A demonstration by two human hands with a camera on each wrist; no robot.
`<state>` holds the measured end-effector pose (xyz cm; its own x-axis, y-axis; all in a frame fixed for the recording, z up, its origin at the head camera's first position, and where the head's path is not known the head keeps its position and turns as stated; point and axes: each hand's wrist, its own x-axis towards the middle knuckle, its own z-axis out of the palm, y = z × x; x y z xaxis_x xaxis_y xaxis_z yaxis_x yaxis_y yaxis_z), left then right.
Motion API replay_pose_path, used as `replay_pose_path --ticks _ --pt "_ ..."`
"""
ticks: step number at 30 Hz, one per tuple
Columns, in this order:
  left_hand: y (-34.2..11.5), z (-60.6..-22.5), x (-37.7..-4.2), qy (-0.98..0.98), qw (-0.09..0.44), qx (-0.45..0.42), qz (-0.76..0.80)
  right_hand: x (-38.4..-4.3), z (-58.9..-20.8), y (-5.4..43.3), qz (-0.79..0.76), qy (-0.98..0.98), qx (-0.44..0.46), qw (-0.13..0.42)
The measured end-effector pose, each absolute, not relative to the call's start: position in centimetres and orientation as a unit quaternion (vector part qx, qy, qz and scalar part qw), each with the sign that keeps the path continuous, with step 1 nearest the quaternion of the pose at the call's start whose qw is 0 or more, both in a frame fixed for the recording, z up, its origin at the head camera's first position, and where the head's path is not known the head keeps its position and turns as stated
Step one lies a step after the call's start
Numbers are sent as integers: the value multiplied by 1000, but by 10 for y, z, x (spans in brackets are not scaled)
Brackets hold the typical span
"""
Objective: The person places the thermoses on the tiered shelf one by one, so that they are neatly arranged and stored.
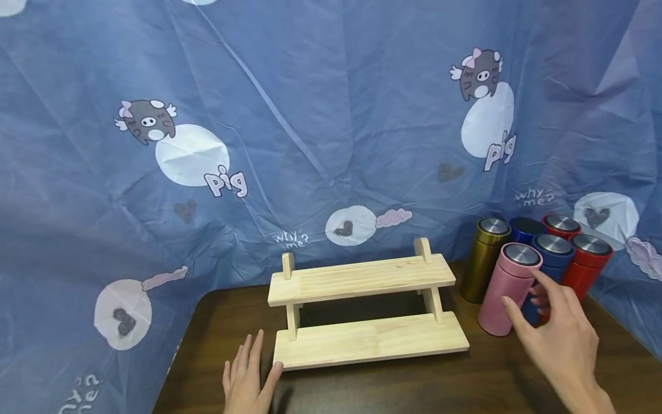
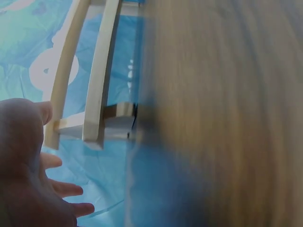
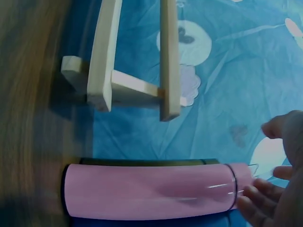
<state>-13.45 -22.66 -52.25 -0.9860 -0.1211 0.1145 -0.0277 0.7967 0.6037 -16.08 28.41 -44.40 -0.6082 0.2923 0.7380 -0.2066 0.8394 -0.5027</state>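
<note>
A two-tier wooden rack [image 1: 362, 342] stands on the dark table. My left hand [image 1: 247, 376] is at the rack's front left corner, fingers spread, thumb right at the lower shelf's end. My right hand [image 1: 564, 336] reaches toward a pink thermos [image 1: 504, 296], thumb and forefinger apart on its right side and holding nothing. In the right wrist view the pink thermos [image 3: 147, 191] has its lid end close to my fingertips. A gold thermos [image 1: 478, 267] stands just behind it; blue and red ones are partly hidden by it and by my hand.
Behind the pink thermos stand a blue thermos [image 1: 552, 256], a red thermos [image 1: 584, 267], a dark blue one [image 1: 524, 227] and another red one [image 1: 560, 223], close together. A blue printed cloth [image 1: 331, 115] hangs behind the table [image 1: 222, 316].
</note>
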Motion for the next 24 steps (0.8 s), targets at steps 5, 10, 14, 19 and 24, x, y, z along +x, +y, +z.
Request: replay_pose_path --ticks 5,10,14,19,24 --pt "-219 -527 -136 -931 78 41 -354 -176 -446 286 320 -821 -64 469" --pt "-213 -533 -140 -912 95 40 -397 -190 -450 288 344 -810 -113 462" --pt "-211 -539 -142 -898 94 54 -427 -198 -454 289 359 -799 -129 466" --pt "-207 -548 -145 -879 104 60 -461 -205 -459 289 375 -780 -129 484" --pt "-209 -554 -147 -869 109 56 -479 -209 -461 288 383 -767 -116 501"
